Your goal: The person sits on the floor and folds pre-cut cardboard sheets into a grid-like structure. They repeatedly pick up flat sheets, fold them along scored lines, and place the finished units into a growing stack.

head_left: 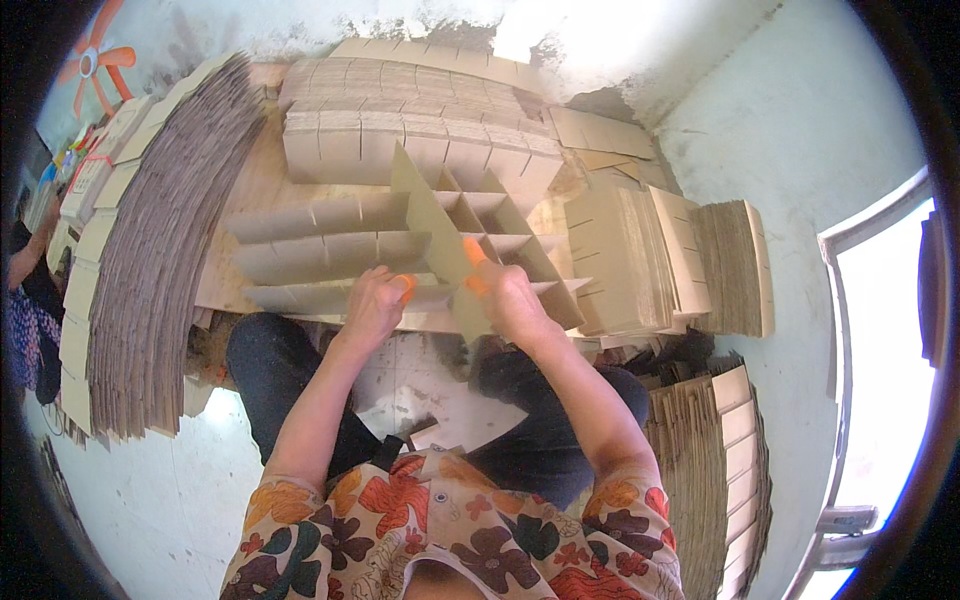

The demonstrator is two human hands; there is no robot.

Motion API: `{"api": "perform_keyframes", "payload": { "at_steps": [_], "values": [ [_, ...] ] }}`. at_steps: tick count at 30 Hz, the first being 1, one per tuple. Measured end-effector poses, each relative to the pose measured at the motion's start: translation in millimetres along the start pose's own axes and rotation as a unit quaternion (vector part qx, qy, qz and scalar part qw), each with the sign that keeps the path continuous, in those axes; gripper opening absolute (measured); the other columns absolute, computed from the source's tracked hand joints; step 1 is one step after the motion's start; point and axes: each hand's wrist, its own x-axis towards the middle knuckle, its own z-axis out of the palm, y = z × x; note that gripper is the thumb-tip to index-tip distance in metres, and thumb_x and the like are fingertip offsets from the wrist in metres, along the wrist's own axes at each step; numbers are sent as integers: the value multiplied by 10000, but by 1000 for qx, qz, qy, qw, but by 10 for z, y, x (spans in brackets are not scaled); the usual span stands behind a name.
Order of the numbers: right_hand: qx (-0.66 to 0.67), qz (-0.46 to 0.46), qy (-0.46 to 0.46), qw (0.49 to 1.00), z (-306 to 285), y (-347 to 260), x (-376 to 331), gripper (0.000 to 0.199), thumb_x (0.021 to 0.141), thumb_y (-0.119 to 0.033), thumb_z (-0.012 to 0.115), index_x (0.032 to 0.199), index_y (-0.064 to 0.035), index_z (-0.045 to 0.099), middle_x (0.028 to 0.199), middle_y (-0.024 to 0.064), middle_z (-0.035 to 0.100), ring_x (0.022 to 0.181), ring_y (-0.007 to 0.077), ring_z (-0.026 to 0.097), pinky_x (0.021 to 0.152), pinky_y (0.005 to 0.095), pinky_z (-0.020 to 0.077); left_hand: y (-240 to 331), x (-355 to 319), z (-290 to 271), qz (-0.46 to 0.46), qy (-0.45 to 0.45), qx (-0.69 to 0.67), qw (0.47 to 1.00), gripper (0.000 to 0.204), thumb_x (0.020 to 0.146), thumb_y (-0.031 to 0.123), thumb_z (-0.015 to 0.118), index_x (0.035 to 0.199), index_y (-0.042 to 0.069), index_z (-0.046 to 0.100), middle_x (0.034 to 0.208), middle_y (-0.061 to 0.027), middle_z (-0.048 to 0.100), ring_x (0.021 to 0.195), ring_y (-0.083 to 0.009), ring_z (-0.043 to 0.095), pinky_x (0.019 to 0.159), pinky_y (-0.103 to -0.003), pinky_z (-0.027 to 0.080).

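Three long slotted cardboard strips (335, 252) stand on edge in front of me, running left to right. At their right ends, cross strips join them into a grid of cells (490, 215). One cross strip (425, 215) stands taller than the rest and slants toward me. My right hand (508, 300) is closed on its near part, with orange covers on thumb and finger. My left hand (375, 308) is curled closed at the top edge of the nearest long strip (300, 298), an orange cover on a digit. Its fingertips are partly hidden.
Tall stacks of slotted cardboard (170, 230) line the left side, with more piles (400, 140) at the back and to the right (620, 260). Another stack (690, 450) is low right. An orange fan (90, 60) and another person's arm (30, 255) show at far left.
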Motion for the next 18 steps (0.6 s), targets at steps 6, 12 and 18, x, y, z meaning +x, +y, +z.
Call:
{"api": "perform_keyframes", "payload": {
  "at_steps": [6, 12, 18],
  "values": [
    [-108, 15, -84, 990, 352, 89, -101, 187, 820, -103, 568, 964, 17, 565, 801, 223, 622, 777, 394, 619, 667, 477, 494, -53, 4, 82, 8, -2, -11, 1000, 121, 690, 38, 656, 808, 60, 670, 660, -118, 555, 685, -298, 556, 616, -410, 442],
    [-189, 33, 111, 975, -322, 427, -133, 204, 826, -209, 641, 981, -81, 671, 887, 152, 658, 834, 352, 630, 695, 426, 506, 66, 14, -122, 2, -10, -1, 1000, 294, 654, 69, 734, 940, 47, 666, 775, -120, 620, 773, -301, 588, 679, -392, 481],
    [-439, 256, 179, 843, -1095, 1766, -802, 474, 772, -253, 700, 1158, -31, 536, 1057, 193, 585, 999, 358, 559, 789, 451, 472, 137, 19, -301, -12, 15, 17, 1000, 442, 648, 81, 752, 1070, 13, 639, 959, -134, 657, 897, -288, 586, 758, -379, 485]
  ]
}}
